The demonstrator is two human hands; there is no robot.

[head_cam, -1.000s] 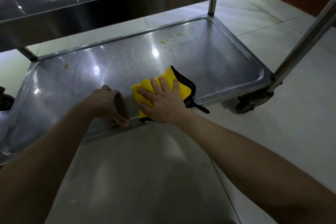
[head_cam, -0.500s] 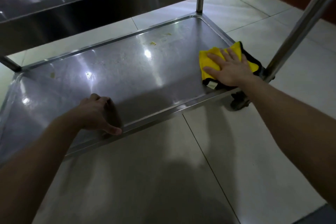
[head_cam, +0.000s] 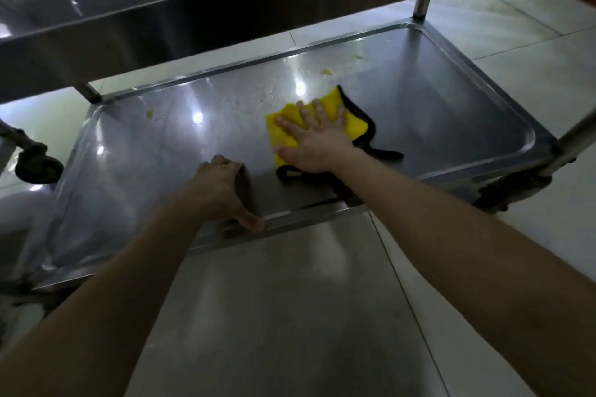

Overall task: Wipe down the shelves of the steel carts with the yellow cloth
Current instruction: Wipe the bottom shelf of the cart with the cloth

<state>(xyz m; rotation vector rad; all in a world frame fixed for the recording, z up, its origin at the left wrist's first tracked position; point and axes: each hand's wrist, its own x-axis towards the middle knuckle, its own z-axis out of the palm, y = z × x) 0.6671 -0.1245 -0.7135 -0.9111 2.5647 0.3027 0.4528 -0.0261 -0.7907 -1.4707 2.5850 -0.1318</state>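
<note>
Lower shelf (head_cam: 161, 155): steel tray with a raised rim, seen from above in the head view; landmark for every place below.
Yellow cloth (head_cam: 354, 126): folded, black-edged, flat on the lower shelf, right of its middle and nearer its near rim.
Right hand (head_cam: 317, 147): palm down on the yellow cloth, fingers (head_cam: 319, 113) straight and spread, pressing, clasping nothing.
Left hand (head_cam: 219, 190): at the lower shelf's near rim, left of the cloth and apart from it; fingers curled down inside the lip, thumb along the rim, gripping it.
Crumbs (head_cam: 325, 71): yellow bits near the lower shelf's far rim, beyond the cloth.
Upper shelf (head_cam: 225, 10): steel, above the lower shelf's far side.
Caster (head_cam: 38, 164): dark wheel just off the lower shelf's left end.
</note>
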